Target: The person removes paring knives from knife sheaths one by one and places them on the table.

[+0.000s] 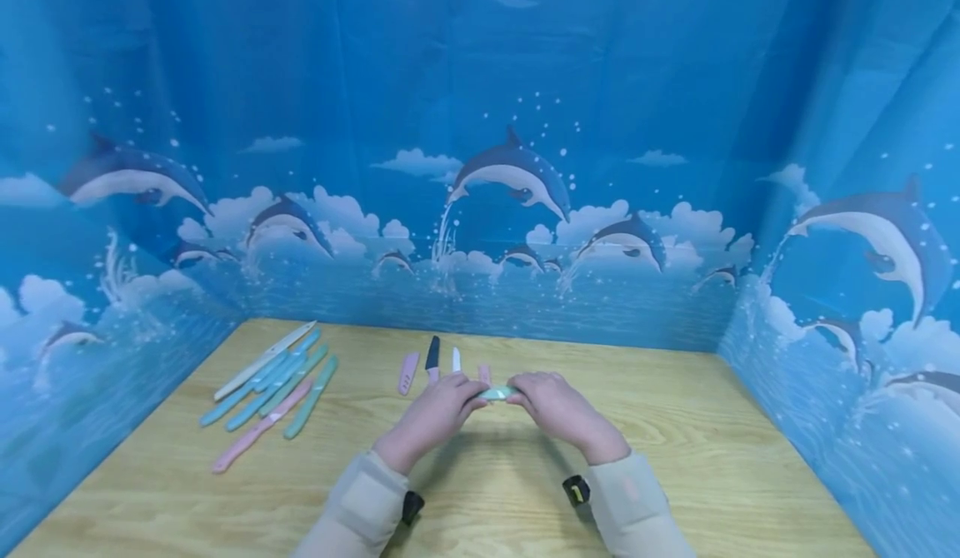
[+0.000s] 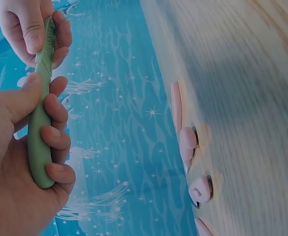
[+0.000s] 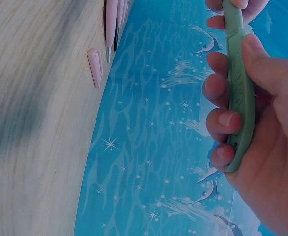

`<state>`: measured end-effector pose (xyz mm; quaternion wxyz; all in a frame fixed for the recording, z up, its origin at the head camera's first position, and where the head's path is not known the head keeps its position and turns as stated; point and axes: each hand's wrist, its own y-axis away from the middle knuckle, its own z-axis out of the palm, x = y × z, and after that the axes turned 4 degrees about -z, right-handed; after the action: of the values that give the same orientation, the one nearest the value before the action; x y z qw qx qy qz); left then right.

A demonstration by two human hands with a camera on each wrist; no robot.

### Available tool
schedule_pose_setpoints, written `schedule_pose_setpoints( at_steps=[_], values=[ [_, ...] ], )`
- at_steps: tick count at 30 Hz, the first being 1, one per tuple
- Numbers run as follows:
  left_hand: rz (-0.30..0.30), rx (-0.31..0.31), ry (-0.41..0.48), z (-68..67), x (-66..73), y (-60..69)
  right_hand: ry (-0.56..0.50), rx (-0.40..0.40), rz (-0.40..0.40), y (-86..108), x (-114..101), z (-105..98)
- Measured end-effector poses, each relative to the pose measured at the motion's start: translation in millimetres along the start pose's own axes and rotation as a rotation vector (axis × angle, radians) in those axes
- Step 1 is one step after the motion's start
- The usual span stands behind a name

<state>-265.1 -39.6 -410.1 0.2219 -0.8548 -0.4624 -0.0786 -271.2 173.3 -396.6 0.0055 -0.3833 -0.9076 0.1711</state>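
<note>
A green sheathed knife is held level above the table between both hands. The left hand curls its fingers and thumb round the smooth handle, as the left wrist view shows. Round the slotted sheath the right hand has its fingers and thumb. Handle and sheath meet between the hands, and no blade shows. Just behind the hands lie a pink knife with a dark blade, a white blade whose handle is hidden in the head view, and two pink sheaths.
On the left of the wooden table lies a group of knives: a white one, several blue and green ones and a pink one. A blue dolphin-print curtain encloses the table's back and sides.
</note>
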Motion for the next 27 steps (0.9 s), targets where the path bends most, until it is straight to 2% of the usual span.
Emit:
schedule_pose_setpoints(
  at_steps=[11,27],
  values=[
    [0.012,-0.011,0.01,-0.1,-1.2,-1.3,-0.02,-0.005,0.01,0.4,3.1,0.3],
    [0.0,-0.013,0.006,-0.8,-2.3,-0.9,-0.034,-0.003,0.012,0.0,2.8,-1.3]
  ],
)
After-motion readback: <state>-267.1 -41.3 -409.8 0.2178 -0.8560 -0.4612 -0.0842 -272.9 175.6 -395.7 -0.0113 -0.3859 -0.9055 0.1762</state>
